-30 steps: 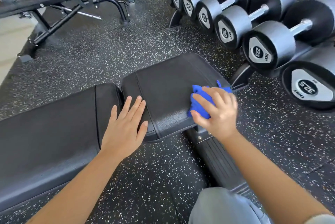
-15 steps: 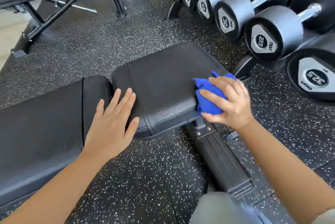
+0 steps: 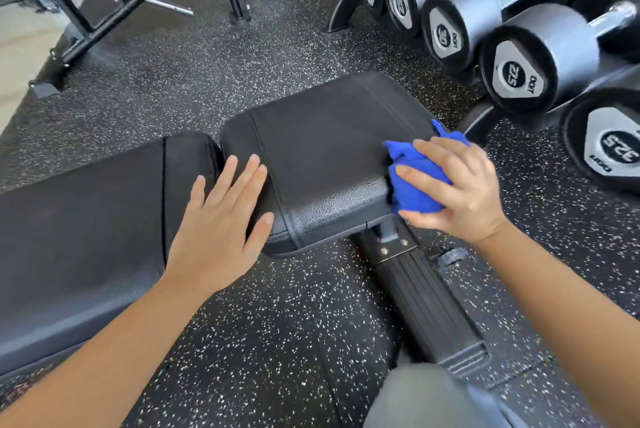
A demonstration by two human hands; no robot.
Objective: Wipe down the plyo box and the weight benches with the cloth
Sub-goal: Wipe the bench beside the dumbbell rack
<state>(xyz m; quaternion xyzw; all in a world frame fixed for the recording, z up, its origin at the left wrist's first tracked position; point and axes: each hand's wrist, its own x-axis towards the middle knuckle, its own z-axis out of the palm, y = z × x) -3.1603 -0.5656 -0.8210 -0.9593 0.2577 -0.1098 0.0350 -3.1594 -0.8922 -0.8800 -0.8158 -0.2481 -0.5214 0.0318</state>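
The bright blue crumpled cloth (image 3: 414, 181) is bunched into a wad against the right end of the black textured vinyl seat pad (image 3: 332, 153) of the flat weight bench, at the pad's near right corner. The right hand (image 3: 457, 192) grips the wad from the right side, fingers curled over its top and thumb under it. The left hand (image 3: 221, 223) lies flat with fingers straight and slightly spread, resting over the gap between the seat pad and the long black back pad (image 3: 86, 212).
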